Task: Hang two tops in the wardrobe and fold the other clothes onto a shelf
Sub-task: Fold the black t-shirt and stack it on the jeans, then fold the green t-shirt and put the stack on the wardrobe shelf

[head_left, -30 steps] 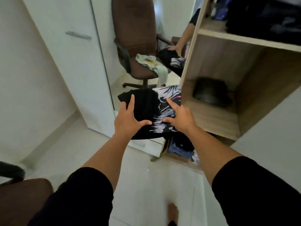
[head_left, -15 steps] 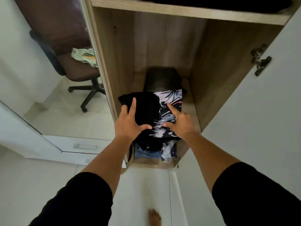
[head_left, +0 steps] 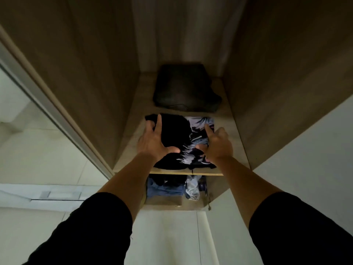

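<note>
No readable text, label, brand or number on anything in view

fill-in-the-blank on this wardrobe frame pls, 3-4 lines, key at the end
1. Both hands hold a folded black garment with a pale ____ print.
2. It lies at the front of the wooden shelf, in front of a folded ____ garment at the back.
3. The left hand holds the plain ____ side; the right hand holds the printed side.

Missing words: leaf; dark; black

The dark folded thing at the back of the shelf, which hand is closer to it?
Left, slightly. The left hand reaches nearest the dark folded garment; the right hand sits a bit farther back. Both hold the black patterned garment.
</note>
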{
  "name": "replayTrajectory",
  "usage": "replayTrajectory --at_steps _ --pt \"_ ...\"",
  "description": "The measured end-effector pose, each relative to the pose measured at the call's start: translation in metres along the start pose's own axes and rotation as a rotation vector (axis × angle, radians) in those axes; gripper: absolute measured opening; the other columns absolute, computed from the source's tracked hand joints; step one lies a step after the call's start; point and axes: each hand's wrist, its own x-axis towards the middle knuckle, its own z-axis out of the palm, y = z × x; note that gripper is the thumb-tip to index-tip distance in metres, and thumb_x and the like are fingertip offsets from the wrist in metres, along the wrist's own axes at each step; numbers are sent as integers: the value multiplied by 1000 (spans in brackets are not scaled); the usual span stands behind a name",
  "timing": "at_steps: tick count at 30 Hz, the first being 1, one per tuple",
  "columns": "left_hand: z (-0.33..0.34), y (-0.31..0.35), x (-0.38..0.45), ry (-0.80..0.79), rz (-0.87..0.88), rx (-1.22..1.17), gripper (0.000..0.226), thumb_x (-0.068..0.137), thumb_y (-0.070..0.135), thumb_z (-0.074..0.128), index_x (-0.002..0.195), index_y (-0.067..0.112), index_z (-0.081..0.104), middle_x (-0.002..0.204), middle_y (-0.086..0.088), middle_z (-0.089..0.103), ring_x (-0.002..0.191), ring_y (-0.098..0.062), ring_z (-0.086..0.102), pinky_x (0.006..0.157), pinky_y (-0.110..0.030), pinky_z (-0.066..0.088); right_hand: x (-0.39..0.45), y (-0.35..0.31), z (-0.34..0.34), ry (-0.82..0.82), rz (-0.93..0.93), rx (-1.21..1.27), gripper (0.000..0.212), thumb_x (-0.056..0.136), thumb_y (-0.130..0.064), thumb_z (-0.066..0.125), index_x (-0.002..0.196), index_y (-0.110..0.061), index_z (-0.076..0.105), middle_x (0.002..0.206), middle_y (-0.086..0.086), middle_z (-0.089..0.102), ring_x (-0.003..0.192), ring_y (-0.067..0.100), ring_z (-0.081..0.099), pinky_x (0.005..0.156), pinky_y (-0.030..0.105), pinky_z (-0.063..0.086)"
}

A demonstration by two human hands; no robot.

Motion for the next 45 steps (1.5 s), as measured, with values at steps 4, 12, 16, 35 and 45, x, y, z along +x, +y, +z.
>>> replayTrajectory --at_steps 4,12,16,35,45 --pt "25 -10 19 13 -37 -51 125 60 68 72 152 19 2 136 -5 20 127 -22 37 102 -33 39 15 14 30 -34 -2 -1 69 92 -53 45 150 -31 15 154 10 15 139 30 21 106 43 31" --pt "25 -10 34 4 -99 -23 112 69 69 62 152 20 3 139 -10 22 128 -27 34 107 -39 34 33 17 37 -119 29 22 67 96 -53 34 151 -30 6 160 5 3 147 25 2 115 51 17" --pt "8 -9 -3 92 -103 -24 90 82 67 44 152 28 3 142 -15 21 131 -32 26 108 -44 25 8 2 15 -44 27 44 66 97 -53 31 152 -28 5 160 4 1 148 26 -2 116 50 12" --pt "-154 -37 -310 342 -459 -149 67 95 57 23 151 28 0 148 -11 22 130 -28 37 104 -48 34 -221 -159 -102 -87 -357 370 54 101 -41 25 151 -22 16 155 10 23 143 25 22 112 44 28" --pt "-235 -121 -512 576 -790 -86 66 96 53 28 152 26 3 144 -12 26 127 -26 36 99 -46 36 -354 -297 -112 -222 -696 431 53 101 -43 24 150 -26 16 156 6 21 142 23 22 110 45 24"
